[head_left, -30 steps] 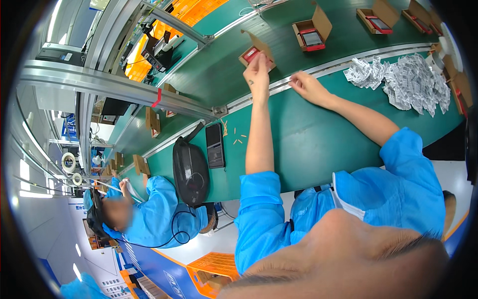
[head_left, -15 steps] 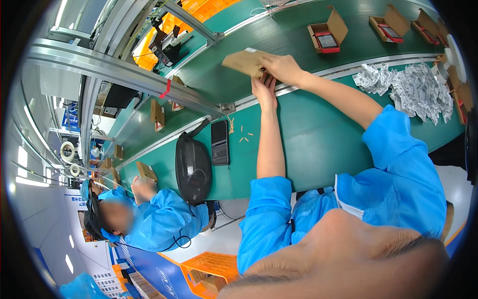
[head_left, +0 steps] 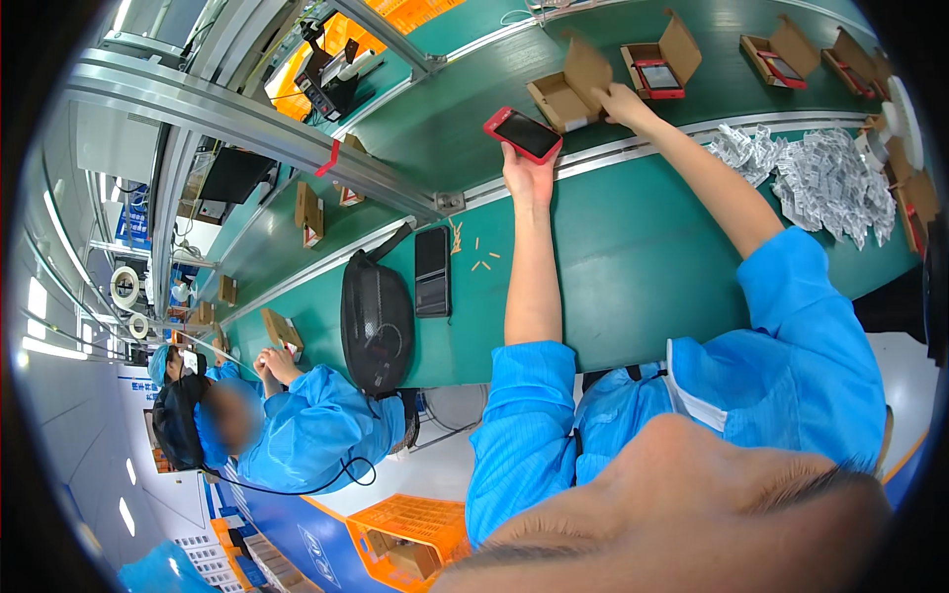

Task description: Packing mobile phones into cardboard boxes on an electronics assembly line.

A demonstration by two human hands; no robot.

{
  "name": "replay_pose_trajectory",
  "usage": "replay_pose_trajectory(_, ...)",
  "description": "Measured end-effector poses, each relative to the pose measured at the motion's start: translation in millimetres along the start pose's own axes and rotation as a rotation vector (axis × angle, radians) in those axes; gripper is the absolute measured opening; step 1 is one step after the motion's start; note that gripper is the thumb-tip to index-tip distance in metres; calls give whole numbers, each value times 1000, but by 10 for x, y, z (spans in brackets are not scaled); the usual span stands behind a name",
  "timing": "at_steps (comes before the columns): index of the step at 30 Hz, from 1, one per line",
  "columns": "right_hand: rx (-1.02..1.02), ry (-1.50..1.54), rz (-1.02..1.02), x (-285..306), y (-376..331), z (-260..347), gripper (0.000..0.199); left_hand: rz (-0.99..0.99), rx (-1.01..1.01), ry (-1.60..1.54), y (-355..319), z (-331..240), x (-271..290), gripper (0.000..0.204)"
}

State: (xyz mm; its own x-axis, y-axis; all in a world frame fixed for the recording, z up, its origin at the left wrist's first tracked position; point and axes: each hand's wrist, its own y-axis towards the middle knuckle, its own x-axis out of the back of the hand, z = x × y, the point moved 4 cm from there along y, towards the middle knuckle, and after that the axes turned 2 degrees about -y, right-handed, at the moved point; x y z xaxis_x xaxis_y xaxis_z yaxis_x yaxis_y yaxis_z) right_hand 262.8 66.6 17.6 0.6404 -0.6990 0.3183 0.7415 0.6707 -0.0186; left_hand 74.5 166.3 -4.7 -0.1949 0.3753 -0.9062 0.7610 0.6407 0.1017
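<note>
My left hand [head_left: 531,179] holds a red handheld device [head_left: 524,134] from below. Its dark screen faces up, above the near edge of the conveyor. To the right of it a brown cardboard box [head_left: 560,105] lies open on the belt, its lid raised and smeared by motion. My right hand [head_left: 627,106] is closed at the right edge of this box, by the lid; its fingertips are partly hidden. Farther right stands another open box [head_left: 682,46], with a red device [head_left: 657,77] in it.
More open boxes [head_left: 781,54] with red devices line the belt [head_left: 474,94]. A heap of small clear packets [head_left: 830,183] lies at right. A black case [head_left: 378,321], a dark phone-like item [head_left: 432,272] and several small tan sticks [head_left: 481,264] are at left. A co-worker [head_left: 306,425] sits beyond; a metal frame [head_left: 257,128] crosses there.
The box, earlier closed between both hands, now lies open on the belt. The red device has come out into my left hand. My right hand has moved right with the box's edge.
</note>
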Motion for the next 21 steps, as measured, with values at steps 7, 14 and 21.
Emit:
replay_pose_trajectory(7,422,-193,38,-118,-796,183,23,-146,-172,85,-75,-132,-27,50)
replay_pose_trajectory(14,460,-300,1,-399,-882,327,29,-284,-263,256,-101,-80,-115,38)
replay_pose_trajectory(21,152,70,128,-708,-699,328,31,-310,-333,310,-119,-124,-71,45)
